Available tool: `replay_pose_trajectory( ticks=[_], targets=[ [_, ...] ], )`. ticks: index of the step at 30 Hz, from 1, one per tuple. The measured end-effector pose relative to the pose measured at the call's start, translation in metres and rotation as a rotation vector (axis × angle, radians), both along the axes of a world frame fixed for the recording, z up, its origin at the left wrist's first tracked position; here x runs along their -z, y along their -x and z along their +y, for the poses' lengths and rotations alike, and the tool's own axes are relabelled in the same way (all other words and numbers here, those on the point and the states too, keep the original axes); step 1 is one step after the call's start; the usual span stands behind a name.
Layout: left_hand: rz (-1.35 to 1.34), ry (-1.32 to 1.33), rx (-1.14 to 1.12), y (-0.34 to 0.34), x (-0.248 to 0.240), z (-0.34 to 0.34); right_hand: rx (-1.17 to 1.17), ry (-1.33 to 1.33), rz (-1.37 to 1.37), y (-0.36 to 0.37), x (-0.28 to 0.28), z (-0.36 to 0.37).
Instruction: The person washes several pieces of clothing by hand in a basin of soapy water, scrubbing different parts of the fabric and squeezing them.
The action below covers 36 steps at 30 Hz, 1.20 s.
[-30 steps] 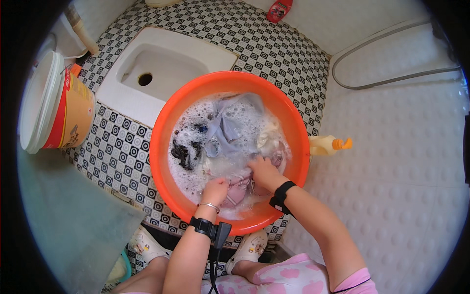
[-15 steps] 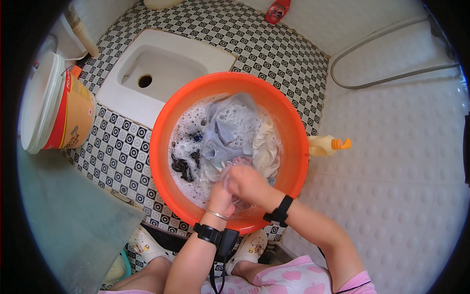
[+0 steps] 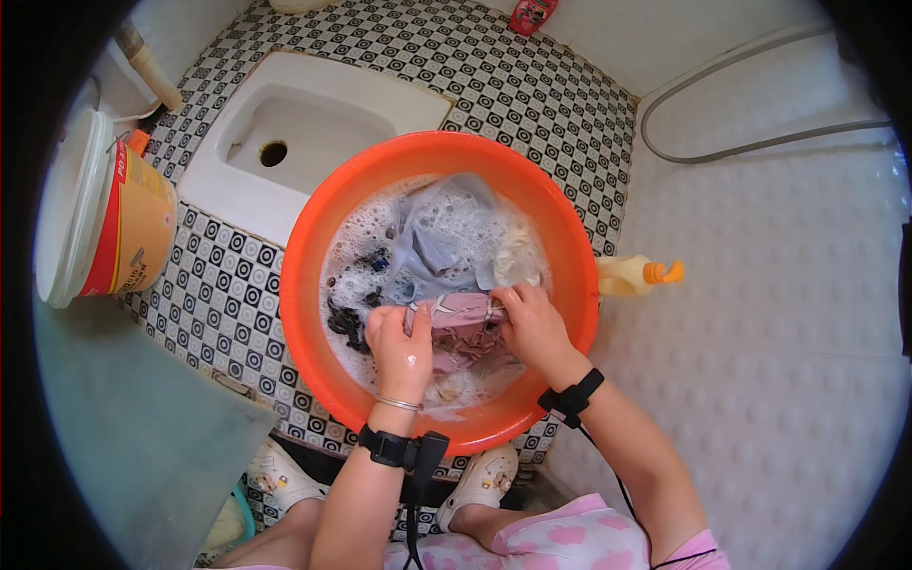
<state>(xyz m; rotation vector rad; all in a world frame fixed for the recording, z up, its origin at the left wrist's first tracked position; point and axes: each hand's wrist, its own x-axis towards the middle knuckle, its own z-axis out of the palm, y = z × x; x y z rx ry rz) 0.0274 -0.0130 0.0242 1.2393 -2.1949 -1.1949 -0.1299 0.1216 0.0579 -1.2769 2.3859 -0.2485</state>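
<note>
Pink garment, white trim lines, crumpled darker pink folds below; held in orange basin over suds. Count: one basin, two hands, one blue-grey cloth, one cream cloth, one black cloth. Garment's stretched edge, long axis, runs left-right, near level. Grip: left hand pinches left end, right hand pinches right.

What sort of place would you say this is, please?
It looks like a small bathroom or wet room: a white ceramic squat toilet is set into the black-and-white patterned tile floor, and a grey flexible hose hangs along the white dimpled wall.
</note>
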Motion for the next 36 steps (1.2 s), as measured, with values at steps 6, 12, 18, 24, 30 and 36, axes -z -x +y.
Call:
replay_pose_trajectory(
  ticks=[6, 12, 18, 24, 30, 36],
  targets=[
    [-0.415, -0.351, 0.505, -0.005, 0.024, 0.022, -0.259, -0.501, -0.231, -0.039, 0.037, 0.011],
    [-0.453, -0.56, 0.48, -0.014, 0.06, 0.017, -0.421, -0.43, -0.2, -0.017, 0.064, -0.002],
    [-0.347, -0.263, 0.273, -0.005, 0.021, -0.011, -0.005, 0.091, -0.115, 0.024, 0.043, -0.021],
    [0.207, -0.152, 0.074, 0.012, -0.055, -0.035, 0.184, 0.478, -0.099, 0.036, -0.081, -0.02],
    [0.437, 0.165, 0.109, 0.011, -0.11, -0.049, 0.141, 0.519, 0.097, 0.019, -0.159, -0.004],
    [0.192, 0.174, 0.186, -0.001, -0.072, -0.042, -0.074, 0.238, 0.345, 0.009, -0.116, 0.016]
  ],
)
